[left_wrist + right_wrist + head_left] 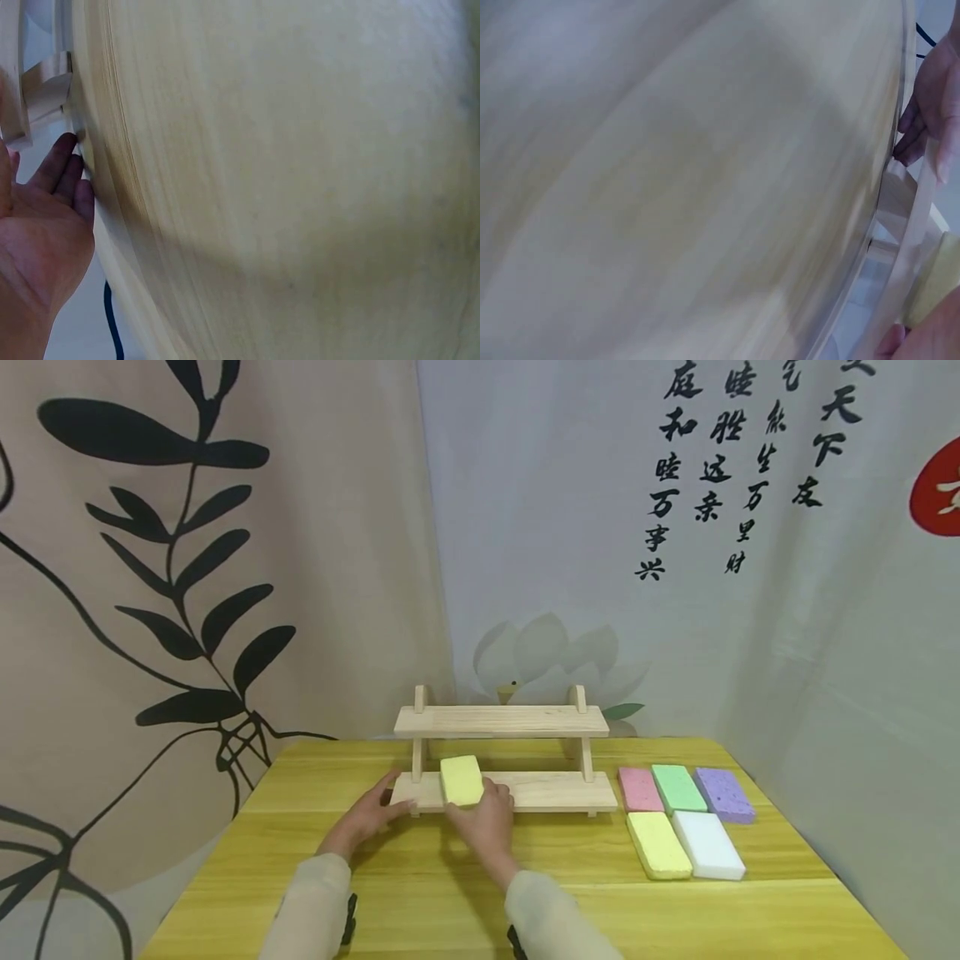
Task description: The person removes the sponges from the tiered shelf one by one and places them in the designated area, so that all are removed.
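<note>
A yellow sponge (461, 781) is in my right hand (489, 827), which grips it at its lower right, at the front of the lower board of a two-tier wooden display rack (551, 791). In the right wrist view part of the sponge (934, 285) shows at the right edge beside the board. My left hand (369, 818) holds the left end of that lower board, thumb at the front and fingers round the far side. The left wrist view shows this hand (45, 225) with its fingertips low beside the board's end. The upper board (498, 721) holds nothing.
Right of the rack lie several sponges on the wooden table (420, 902): pink (641, 789), green (678, 787) and purple (723, 795) behind, yellow (658, 846) and white (708, 845) in front. A printed curtain (337, 527) hangs behind the table.
</note>
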`<action>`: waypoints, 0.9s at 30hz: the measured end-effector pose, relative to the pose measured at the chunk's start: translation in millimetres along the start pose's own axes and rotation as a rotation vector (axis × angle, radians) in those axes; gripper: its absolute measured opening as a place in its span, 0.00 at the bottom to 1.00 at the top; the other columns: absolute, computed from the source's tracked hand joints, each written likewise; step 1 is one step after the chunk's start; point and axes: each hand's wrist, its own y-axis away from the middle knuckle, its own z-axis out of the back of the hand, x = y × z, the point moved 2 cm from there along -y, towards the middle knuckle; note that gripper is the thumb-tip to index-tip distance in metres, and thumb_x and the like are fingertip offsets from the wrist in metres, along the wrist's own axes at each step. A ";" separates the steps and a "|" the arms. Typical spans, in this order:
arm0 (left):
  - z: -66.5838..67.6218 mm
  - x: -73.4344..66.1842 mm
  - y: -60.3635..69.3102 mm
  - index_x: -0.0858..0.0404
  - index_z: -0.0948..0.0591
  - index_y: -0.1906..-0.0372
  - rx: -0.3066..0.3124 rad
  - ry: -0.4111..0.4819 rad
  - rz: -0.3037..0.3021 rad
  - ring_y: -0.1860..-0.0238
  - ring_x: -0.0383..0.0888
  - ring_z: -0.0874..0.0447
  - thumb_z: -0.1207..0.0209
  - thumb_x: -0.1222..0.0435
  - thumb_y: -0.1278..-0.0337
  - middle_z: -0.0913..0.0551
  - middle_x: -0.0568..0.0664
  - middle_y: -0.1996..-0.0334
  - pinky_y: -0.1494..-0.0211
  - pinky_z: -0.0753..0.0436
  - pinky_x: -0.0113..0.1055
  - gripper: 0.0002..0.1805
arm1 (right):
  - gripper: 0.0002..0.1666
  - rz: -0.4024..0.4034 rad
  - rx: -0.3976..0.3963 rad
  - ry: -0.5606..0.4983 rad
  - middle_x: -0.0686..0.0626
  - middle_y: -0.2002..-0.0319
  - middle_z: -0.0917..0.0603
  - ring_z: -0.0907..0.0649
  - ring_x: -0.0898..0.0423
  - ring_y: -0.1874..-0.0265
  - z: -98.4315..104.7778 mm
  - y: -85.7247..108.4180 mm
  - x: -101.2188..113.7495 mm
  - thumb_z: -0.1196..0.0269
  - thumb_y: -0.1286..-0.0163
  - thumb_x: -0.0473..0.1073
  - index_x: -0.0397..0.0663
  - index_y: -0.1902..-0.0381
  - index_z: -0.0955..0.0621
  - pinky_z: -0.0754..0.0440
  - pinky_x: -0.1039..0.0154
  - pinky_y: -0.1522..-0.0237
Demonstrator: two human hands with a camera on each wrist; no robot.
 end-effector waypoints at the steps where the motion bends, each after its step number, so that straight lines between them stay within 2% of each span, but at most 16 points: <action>1: 0.1 -0.3 0.3 0.54 0.49 0.20 0.000 0.001 0.002 0.33 0.66 0.34 0.37 0.42 0.40 0.37 0.71 0.30 0.38 0.28 0.61 0.51 | 0.43 0.004 0.003 0.001 0.41 0.54 0.25 0.28 0.48 0.58 3.6 -0.8 -1.7 0.23 0.51 0.50 0.32 0.41 0.24 0.24 0.56 0.61; 4: 0.6 -1.2 1.3 0.55 0.49 0.20 0.003 -0.012 -0.001 0.32 0.68 0.37 0.37 0.41 0.41 0.39 0.72 0.30 0.37 0.30 0.62 0.52 | 0.44 -0.005 0.019 -0.004 0.42 0.53 0.25 0.28 0.48 0.57 14.8 -3.5 -7.9 0.24 0.50 0.50 0.33 0.40 0.25 0.25 0.55 0.60; 11: 0.9 -3.1 2.0 0.54 0.51 0.20 0.018 -0.017 0.014 0.28 0.69 0.45 0.38 0.41 0.40 0.44 0.73 0.27 0.31 0.40 0.65 0.52 | 0.44 -0.010 0.029 0.024 0.42 0.52 0.24 0.27 0.49 0.57 43.7 -7.7 -24.7 0.25 0.48 0.52 0.35 0.38 0.25 0.26 0.55 0.59; 16: 0.8 -0.3 -0.9 0.56 0.51 0.20 0.026 -0.007 0.007 0.28 0.69 0.44 0.37 0.42 0.40 0.44 0.73 0.27 0.33 0.35 0.63 0.52 | 0.45 0.004 0.050 0.036 0.39 0.49 0.25 0.26 0.47 0.55 65.8 -9.4 -34.0 0.25 0.48 0.51 0.33 0.37 0.26 0.25 0.53 0.58; 27: 0.5 2.6 -2.7 0.55 0.50 0.20 0.023 -0.006 0.008 0.28 0.68 0.44 0.37 0.41 0.41 0.44 0.72 0.27 0.32 0.35 0.62 0.52 | 0.45 0.034 0.058 0.076 0.38 0.48 0.23 0.24 0.45 0.52 111.9 -13.6 -58.4 0.25 0.47 0.51 0.33 0.37 0.26 0.23 0.49 0.52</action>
